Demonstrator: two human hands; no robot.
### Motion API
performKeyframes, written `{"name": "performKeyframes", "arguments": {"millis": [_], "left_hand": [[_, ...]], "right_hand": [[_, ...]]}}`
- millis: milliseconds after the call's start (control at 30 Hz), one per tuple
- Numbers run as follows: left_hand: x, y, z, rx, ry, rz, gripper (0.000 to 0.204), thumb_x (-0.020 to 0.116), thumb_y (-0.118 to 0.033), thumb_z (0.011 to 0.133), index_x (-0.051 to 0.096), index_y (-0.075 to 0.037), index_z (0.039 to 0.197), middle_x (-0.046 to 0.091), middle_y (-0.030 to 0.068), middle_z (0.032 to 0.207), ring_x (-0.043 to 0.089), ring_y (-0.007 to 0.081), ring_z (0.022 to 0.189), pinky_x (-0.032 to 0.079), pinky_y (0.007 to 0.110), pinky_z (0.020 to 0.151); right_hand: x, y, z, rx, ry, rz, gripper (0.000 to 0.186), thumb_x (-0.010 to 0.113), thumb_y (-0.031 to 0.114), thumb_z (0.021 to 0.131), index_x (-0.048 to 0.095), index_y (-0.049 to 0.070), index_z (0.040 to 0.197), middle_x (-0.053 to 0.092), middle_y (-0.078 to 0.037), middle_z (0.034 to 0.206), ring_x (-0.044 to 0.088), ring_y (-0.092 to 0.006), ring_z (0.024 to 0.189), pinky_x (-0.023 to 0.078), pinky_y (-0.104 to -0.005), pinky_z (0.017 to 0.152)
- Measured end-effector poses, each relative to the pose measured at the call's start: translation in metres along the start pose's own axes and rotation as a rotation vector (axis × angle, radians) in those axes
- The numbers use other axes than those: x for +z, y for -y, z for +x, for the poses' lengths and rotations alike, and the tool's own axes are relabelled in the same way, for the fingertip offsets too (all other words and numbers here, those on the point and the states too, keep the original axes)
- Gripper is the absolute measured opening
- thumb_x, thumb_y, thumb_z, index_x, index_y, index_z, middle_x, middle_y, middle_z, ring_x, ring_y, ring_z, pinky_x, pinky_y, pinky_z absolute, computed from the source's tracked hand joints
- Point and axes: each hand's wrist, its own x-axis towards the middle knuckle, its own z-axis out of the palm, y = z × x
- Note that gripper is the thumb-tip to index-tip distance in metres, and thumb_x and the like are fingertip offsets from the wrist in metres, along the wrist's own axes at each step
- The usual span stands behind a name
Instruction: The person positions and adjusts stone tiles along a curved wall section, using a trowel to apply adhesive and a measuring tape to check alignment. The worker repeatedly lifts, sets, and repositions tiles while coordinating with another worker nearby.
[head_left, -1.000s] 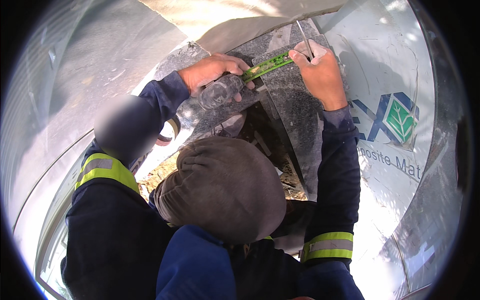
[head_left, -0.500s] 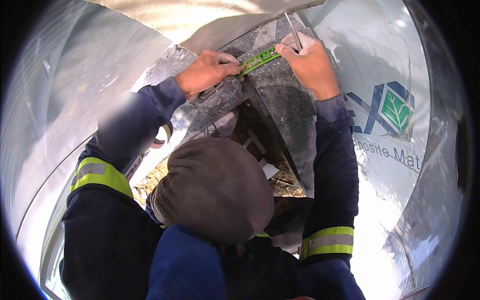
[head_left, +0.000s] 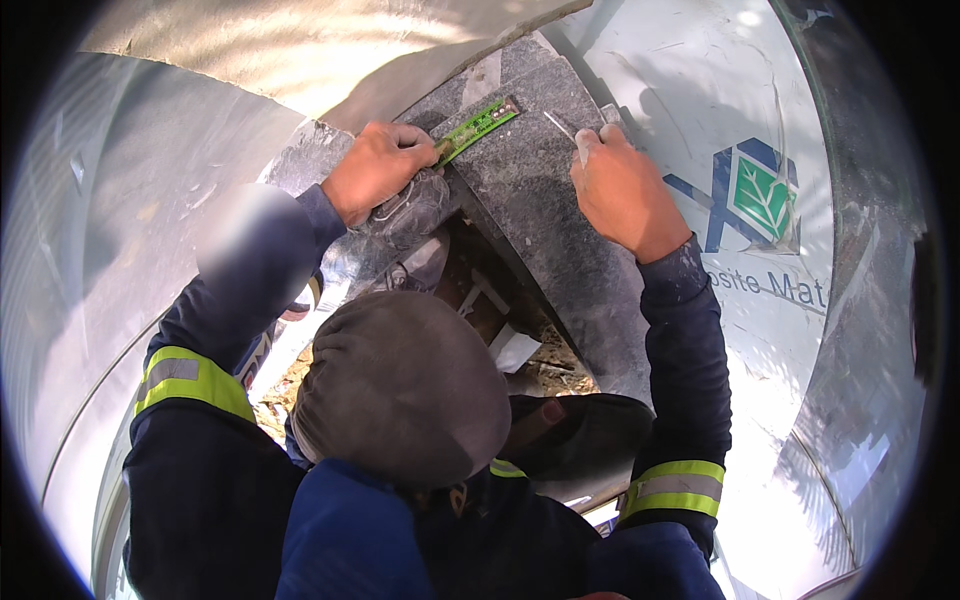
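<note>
1. The pale printed sheet (head_left: 690, 75) takes up the right side, lying beyond the stone; the blue sleeve of the right arm crosses it.
2. The speckled grey stone slab (head_left: 555, 215) slants down the middle, broad and apparently flat, so it serves as the bed for the measuring work between the hands.
3. Left of the slab's long edge is a dark opening (head_left: 466, 262), the nearest thing to a container here. Loose straw-coloured debris (head_left: 570, 376) and a white scrap (head_left: 517, 350) show in it; its depth cannot be told.
4. A dusty grey shoe (head_left: 412, 210) sits just below the left hand, beside the opening.
5. The right hand (head_left: 628, 190) is drawn in over the slab's right part, thumb and fingers pinching a slim rod, apparently low down, which leaves the tip free.
6. The left hand (head_left: 376, 168) is curled, thumb and finger pinching the lower end of the green measuring strip (head_left: 478, 132), probably to keep it from slipping.
7. That strip slants up and right from the slab's left edge, its far end unheld; tape blade or rule, I cannot tell.
8. The slim rod (head_left: 560, 125) points up and left, apart from the strip; whether it touches stone is unclear.
</note>
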Motion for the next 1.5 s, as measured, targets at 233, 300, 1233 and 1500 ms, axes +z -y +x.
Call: {"name": "performKeyframes", "arguments": {"millis": [233, 300, 1233, 1500], "left_hand": [[0.003, 0.0, -0.005, 0.054, -0.046, 0.015, 0.022, 0.064, -0.015, 0.093, 0.074, 0.005, 0.093, 0.064, 0.0001, 0.075, 0.048, 0.0047, 0.066, 0.041, 0.026, 0.058], [0.005, 0.005, -0.002, 0.094, -0.064, 0.008, 0.022, 0.065, -0.014, 0.092, 0.073, 0.006, 0.094, 0.063, 0.0016, 0.073, 0.049, 0.006, 0.065, 0.042, 0.027, 0.057], [-0.019, 0.001, -0.011, 0.186, -0.13, 0.018, 0.022, 0.064, -0.013, 0.096, 0.074, 0.006, 0.093, 0.072, 0.0078, 0.082, 0.06, 0.0078, 0.072, 0.049, 0.026, 0.066], [0.028, -0.133, -0.03, 0.489, 0.041, -0.367, 0.016, 0.054, -0.013, 0.102, 0.063, -0.001, 0.103, 0.065, 0.0166, 0.104, 0.066, 0.0227, 0.071, 0.052, 0.03, 0.056]], "right_hand": [[-0.011, 0.019, 0.015, -0.042, -0.155, -0.153, 0.015, 0.059, 0.008, 0.091, 0.063, 0.0, 0.103, 0.069, -0.018, 0.078, 0.072, -0.0354, 0.078, 0.057, -0.0454, 0.066], [-0.014, 0.03, 0.016, -0.054, -0.161, -0.196, 0.012, 0.062, 0.006, 0.087, 0.063, 0.0, 0.097, 0.07, -0.016, 0.076, 0.074, -0.0316, 0.077, 0.059, -0.0411, 0.065], [-0.108, 0.047, -0.081, 0.223, -0.17, -0.047, 0.011, 0.064, 0.009, 0.095, 0.061, 0.004, 0.104, 0.065, -0.015, 0.081, 0.066, -0.0368, 0.069, 0.051, -0.0442, 0.06], [-0.064, -0.015, -0.281, 0.801, -0.761, 0.172, 0.017, 0.068, 0.011, 0.095, 0.06, 0.001, 0.107, 0.064, -0.021, 0.077, 0.065, -0.0379, 0.065, 0.049, -0.0444, 0.055]]}}
